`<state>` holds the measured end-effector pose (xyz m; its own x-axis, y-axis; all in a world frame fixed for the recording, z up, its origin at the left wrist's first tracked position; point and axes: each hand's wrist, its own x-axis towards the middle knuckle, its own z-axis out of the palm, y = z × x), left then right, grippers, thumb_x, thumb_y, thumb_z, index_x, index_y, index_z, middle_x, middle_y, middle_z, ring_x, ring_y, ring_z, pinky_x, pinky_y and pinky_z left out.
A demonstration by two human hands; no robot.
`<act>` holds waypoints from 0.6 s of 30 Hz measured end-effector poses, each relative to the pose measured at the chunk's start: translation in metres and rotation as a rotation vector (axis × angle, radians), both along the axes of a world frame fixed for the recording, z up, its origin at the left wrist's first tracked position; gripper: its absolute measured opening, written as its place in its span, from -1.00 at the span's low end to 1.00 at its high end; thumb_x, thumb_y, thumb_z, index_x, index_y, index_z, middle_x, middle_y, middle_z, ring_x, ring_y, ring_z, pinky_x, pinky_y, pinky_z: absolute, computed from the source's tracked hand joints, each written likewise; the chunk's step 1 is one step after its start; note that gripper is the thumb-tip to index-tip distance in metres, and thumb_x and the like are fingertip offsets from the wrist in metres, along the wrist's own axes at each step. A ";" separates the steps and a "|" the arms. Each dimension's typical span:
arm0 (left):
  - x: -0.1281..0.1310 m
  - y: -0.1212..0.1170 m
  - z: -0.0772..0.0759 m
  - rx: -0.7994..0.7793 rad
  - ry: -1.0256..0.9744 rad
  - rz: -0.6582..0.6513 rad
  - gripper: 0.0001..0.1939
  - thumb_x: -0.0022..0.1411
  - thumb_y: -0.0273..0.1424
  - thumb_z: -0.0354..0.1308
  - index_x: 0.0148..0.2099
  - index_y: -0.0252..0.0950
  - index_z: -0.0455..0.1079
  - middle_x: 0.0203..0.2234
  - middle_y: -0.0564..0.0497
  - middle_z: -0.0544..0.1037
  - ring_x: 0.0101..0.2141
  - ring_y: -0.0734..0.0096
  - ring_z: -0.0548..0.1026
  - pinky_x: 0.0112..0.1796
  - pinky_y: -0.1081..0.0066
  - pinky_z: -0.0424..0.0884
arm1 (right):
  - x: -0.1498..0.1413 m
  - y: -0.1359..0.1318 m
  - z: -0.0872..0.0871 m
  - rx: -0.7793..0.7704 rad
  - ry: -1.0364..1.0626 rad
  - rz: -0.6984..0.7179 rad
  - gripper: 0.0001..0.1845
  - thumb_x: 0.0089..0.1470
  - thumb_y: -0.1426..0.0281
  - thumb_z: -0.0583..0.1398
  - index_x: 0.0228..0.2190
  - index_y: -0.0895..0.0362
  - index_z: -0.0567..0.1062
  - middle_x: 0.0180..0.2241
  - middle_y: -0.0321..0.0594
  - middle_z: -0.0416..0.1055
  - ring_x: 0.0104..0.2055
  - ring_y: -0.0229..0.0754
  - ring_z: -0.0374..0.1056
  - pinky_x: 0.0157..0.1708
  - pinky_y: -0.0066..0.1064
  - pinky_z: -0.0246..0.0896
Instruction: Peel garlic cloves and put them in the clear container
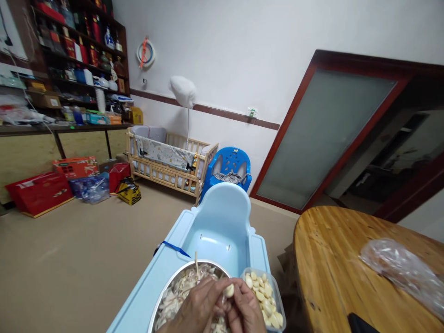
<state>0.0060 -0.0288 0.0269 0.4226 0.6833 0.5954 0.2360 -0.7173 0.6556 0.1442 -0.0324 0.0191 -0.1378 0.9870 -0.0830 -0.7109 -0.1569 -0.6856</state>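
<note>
A: In the head view, where do we find the garlic clove (229,290)?

B: Between our fingertips, above the right-hand side of the steel bowl (157,303), which is heaped with papery skins (173,296).

A: And how do we have it gripped?

B: Our left hand (199,303) reaches across from the bowl's left side and our right hand (246,305) comes in from its right rim. Their tips close together on the clove, pinching it from both sides.

A: Which way does its long axis run?

B: We can't tell; the fingers cover too much, and what shows is roundish and pale.

A: Which hand is nearer the plastic tub (280,298)?

B: The right, just beside the tub's left edge. The tub, full of bare cloves (265,296), stands at the near end of the right armrest of the blue chair (218,231), so it lies rightward from our grip.
</note>
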 end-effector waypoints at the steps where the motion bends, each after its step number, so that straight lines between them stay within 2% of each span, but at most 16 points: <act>1: -0.001 0.000 0.002 -0.019 0.003 -0.020 -0.43 0.06 -0.68 -0.04 0.12 -0.22 0.21 -0.26 -0.09 0.50 -0.20 0.26 0.47 -0.15 0.32 0.43 | 0.001 0.000 0.000 -0.009 0.006 -0.008 -0.82 -0.21 0.33 0.39 -0.49 0.13 0.56 -0.61 -0.31 0.45 -0.57 -0.31 0.31 -0.53 -0.51 0.18; 5: -0.003 -0.001 0.007 -0.068 -0.008 -0.042 -0.43 0.06 -0.70 -0.06 0.12 -0.24 0.21 -0.19 -0.13 0.48 -0.19 0.27 0.47 -0.19 0.36 0.45 | -0.001 0.000 0.001 -0.014 -0.003 -0.009 -0.78 -0.25 0.33 0.41 -0.48 0.16 0.57 -0.60 -0.29 0.46 -0.57 -0.31 0.32 -0.54 -0.52 0.19; 10: -0.003 0.001 0.006 -0.002 -0.047 -0.001 -0.46 0.05 -0.70 -0.08 0.08 -0.27 0.23 -0.31 -0.10 0.51 -0.30 0.29 0.51 -0.29 0.38 0.49 | -0.001 0.000 -0.010 -0.002 -0.076 -0.026 -0.66 -0.37 0.32 0.45 -0.45 0.19 0.58 -0.55 -0.19 0.53 -0.51 -0.24 0.40 -0.45 -0.45 0.27; 14: -0.004 0.001 0.007 0.062 -0.039 0.039 -0.47 0.07 -0.70 -0.12 0.08 -0.29 0.22 -0.28 -0.14 0.52 -0.28 0.26 0.52 -0.33 0.38 0.50 | 0.003 0.002 -0.018 -0.028 -0.084 -0.072 -0.70 -0.35 0.38 0.45 -0.46 0.18 0.57 -0.56 -0.24 0.54 -0.61 -0.35 0.37 -0.54 -0.55 0.26; 18: -0.006 0.000 0.012 0.084 -0.036 0.088 -0.50 0.10 -0.70 -0.13 0.08 -0.29 0.21 -0.23 -0.16 0.52 -0.24 0.25 0.53 -0.29 0.36 0.51 | 0.004 0.002 -0.013 -0.016 -0.048 -0.098 -0.71 -0.33 0.42 0.45 -0.46 0.13 0.52 -0.54 -0.30 0.53 -0.63 -0.38 0.38 -0.63 -0.63 0.19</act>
